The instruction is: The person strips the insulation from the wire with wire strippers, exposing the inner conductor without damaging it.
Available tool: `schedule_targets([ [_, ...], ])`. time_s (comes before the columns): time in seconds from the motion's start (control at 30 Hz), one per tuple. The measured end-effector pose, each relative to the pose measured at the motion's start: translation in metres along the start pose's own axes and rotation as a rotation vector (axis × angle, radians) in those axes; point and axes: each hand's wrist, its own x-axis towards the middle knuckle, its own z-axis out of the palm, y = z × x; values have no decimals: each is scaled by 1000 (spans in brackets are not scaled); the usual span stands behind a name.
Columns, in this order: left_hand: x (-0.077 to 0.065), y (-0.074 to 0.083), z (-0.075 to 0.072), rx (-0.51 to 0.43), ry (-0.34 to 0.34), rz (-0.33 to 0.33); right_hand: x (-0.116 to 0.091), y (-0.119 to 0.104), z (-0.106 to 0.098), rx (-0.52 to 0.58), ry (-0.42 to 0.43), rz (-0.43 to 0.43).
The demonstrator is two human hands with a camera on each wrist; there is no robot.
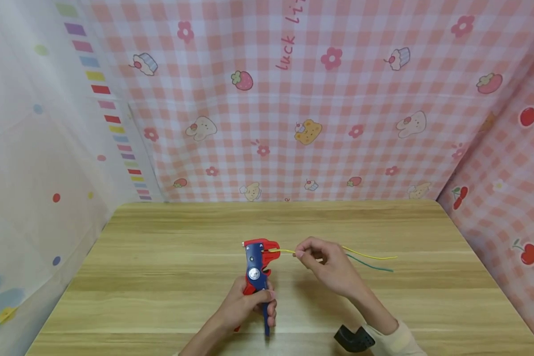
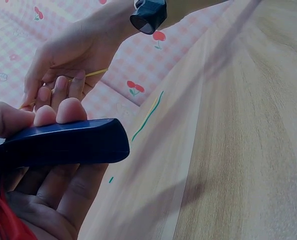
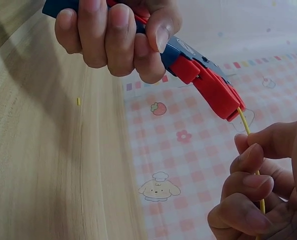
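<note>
My left hand grips the handles of a red-and-blue wire stripper, held upright above the table with its red jaws facing right. In the left wrist view, fingers wrap the blue handle. Thumb and fingertips of my right hand pinch a thin yellow wire, just right of the stripper. The wire's end runs into the mouth of the red jaws, where its tip is hidden. More of this wire passes under the curled fingers of my right hand in the right wrist view.
A green wire lies on the wooden table to the right, with a yellow strand beside it. Small cut bits, one green and one yellow, lie on the tabletop. A black device sits at my right wrist. Patterned curtains enclose the table.
</note>
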Motion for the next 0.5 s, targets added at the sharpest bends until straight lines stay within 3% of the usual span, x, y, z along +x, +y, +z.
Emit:
schedule_targets([
  [0.5, -1, -3, 1, 10, 14, 62, -1, -1, 3, -4, 17, -5],
])
